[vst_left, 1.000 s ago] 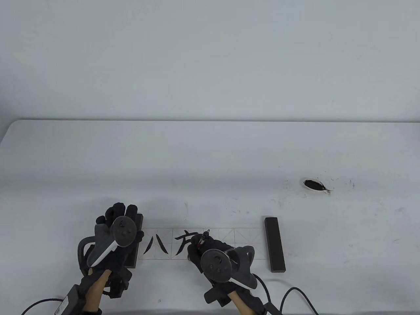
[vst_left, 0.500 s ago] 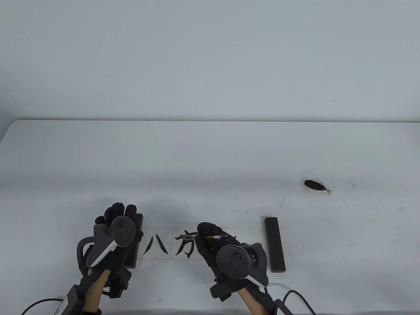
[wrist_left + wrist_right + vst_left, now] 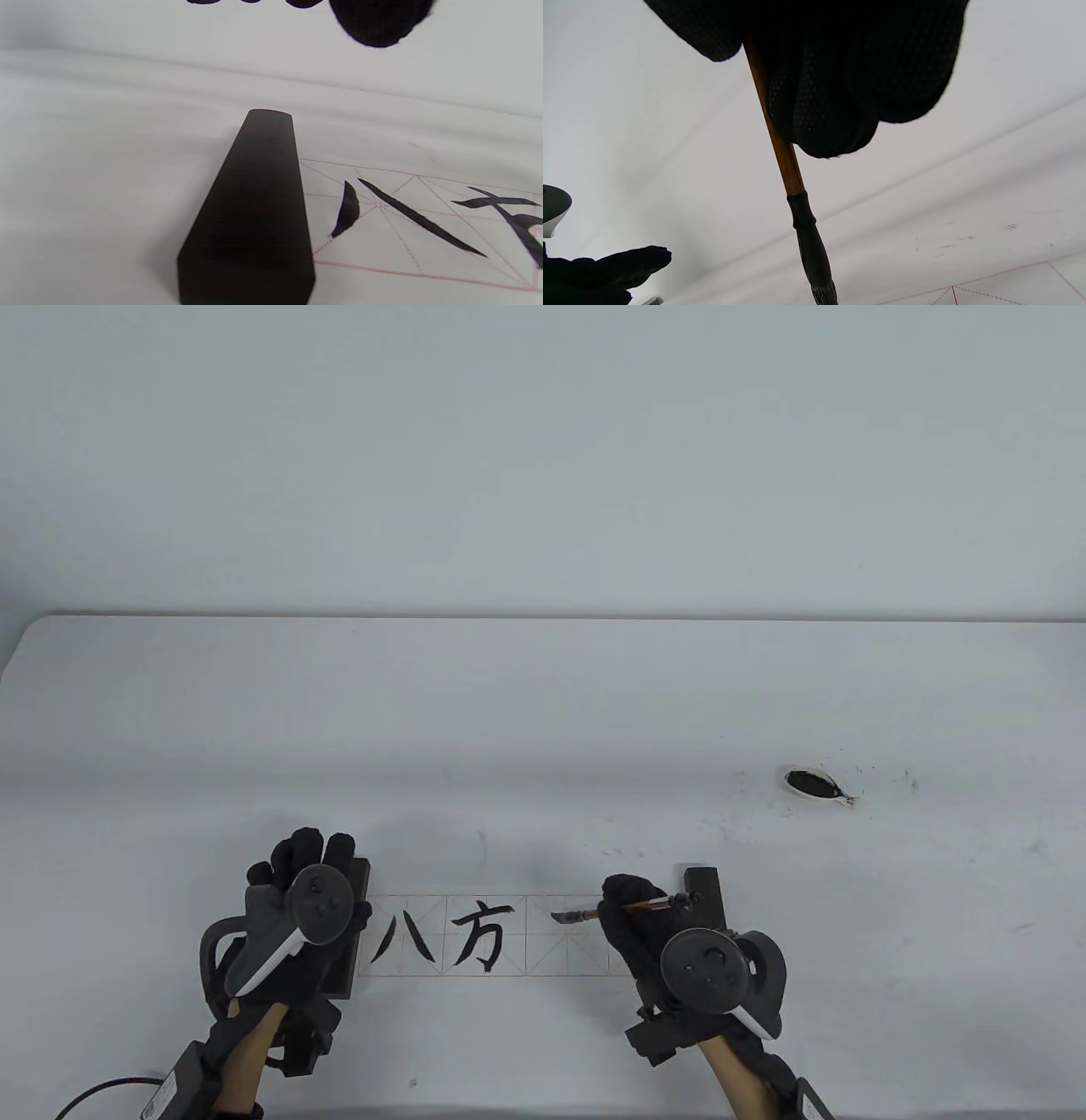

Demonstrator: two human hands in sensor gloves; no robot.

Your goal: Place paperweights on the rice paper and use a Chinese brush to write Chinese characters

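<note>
The rice paper strip (image 3: 543, 959) lies along the table's front edge, with two black characters (image 3: 441, 937) in its left cells. A dark paperweight (image 3: 358, 937) holds its left end, and my left hand (image 3: 310, 848) rests on that block with fingers extended. In the left wrist view the paperweight (image 3: 254, 212) sits beside the first character (image 3: 382, 212). My right hand (image 3: 628, 899) grips the brush (image 3: 585, 914) above the strip's right cells, tip pointing left. The right wrist view shows the brush (image 3: 780, 148) between my fingers (image 3: 840, 84). The second paperweight (image 3: 708, 886) is partly hidden behind my right hand.
A small white ink dish (image 3: 810, 783) with black ink stands at the back right, with ink specks on the table around it. Cables trail off the front edge below both wrists.
My right hand has moved right along the strip, away from the second character, with the brush now lying nearly level. The second character is now uncovered. The left hand has not moved.
</note>
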